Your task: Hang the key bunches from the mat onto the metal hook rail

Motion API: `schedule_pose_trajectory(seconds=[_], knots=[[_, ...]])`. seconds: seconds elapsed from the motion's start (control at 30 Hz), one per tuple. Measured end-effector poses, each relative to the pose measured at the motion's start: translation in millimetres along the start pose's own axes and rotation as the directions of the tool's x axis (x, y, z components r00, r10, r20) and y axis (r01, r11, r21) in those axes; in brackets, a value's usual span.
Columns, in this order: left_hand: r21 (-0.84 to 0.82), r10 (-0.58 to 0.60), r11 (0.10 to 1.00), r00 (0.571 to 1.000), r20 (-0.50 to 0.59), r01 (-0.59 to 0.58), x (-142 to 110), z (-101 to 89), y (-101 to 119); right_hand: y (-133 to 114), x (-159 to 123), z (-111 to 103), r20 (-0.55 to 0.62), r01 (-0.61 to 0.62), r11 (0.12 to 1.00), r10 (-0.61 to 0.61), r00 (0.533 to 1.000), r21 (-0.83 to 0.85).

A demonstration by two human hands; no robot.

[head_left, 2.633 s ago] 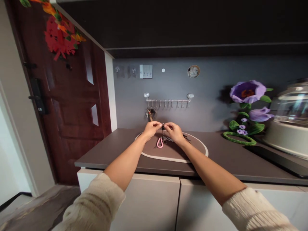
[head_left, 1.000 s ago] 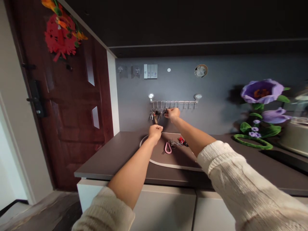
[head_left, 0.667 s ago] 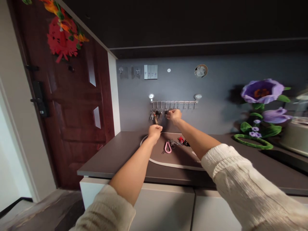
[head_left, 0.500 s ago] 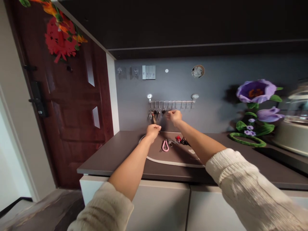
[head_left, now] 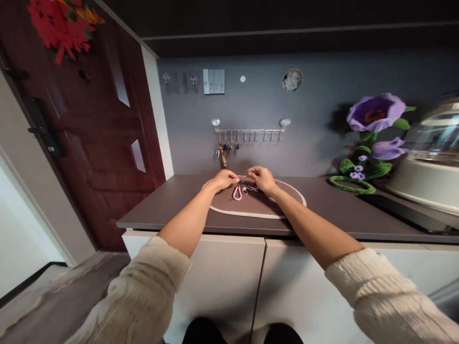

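Hovering over the oval mat [head_left: 251, 214], two bare hands are observed: one left hand [head_left: 225, 179], above the mat's left part, and one right hand [head_left: 263, 178], just across from it, well apart from the rail. The left hand has its fingers bent towards the thumb; whether the tips meet, or pinch anything, I cannot tell. The right hand is curled with its fingertips towards the left; whether its tips are together or apart cannot be told either.

Between and below the hands, one pink loop [head_left: 237, 193] lies on the mat, its rounded end towards the countertop's front edge. Loose keys [head_left: 244, 188] lie just beside it, on its right; they are too small and partly covered to count. The mat, one in number, lies on the dark countertop [head_left: 322, 210], between its back and front edges.

On the wall above the back edge, one clear hook rail [head_left: 251, 130] is fixed by two round mounts. Four key sets [head_left: 225, 149] hang at its left end, one with a brown fob.

Higher up are two clear single hooks [head_left: 193, 80], one switch panel [head_left: 214, 81] and one round hole [head_left: 292, 80] with white material inside. Towards the countertop's right end stand one purple flower ornament [head_left: 376, 114], with two larger blooms, and one pale appliance [head_left: 426, 177] with a clear upper part.
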State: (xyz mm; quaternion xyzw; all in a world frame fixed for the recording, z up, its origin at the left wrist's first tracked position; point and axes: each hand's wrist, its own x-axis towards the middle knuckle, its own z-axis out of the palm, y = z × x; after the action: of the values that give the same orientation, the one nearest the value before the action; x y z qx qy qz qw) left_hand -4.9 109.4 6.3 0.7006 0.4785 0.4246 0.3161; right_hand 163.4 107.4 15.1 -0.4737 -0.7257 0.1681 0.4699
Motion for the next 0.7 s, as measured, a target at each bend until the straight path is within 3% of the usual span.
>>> schedule_pose_trajectory(seconds=[0.17, 0.33, 0.7], knots=[[0.148, 0.153, 0.973, 0.976, 0.158, -0.176, 2.1, 2.4, -3.9, -0.9, -7.8, -3.9, 0.089, 0.100, 0.959, -0.079, 0.993, -0.264], [0.312, 0.222, 0.904, 0.944, 0.244, -0.293, 2.5, 2.0, -4.8, 1.8, -6.0, -0.8, 0.130, 0.150, 0.918, -0.109, 0.985, -0.366], [0.260, 0.063, 0.958, 0.976, 0.210, -0.118, -4.3, -4.9, 6.6, 4.3, -4.3, 1.5, 0.140, 0.157, 0.906, -0.110, 0.984, -0.392]])
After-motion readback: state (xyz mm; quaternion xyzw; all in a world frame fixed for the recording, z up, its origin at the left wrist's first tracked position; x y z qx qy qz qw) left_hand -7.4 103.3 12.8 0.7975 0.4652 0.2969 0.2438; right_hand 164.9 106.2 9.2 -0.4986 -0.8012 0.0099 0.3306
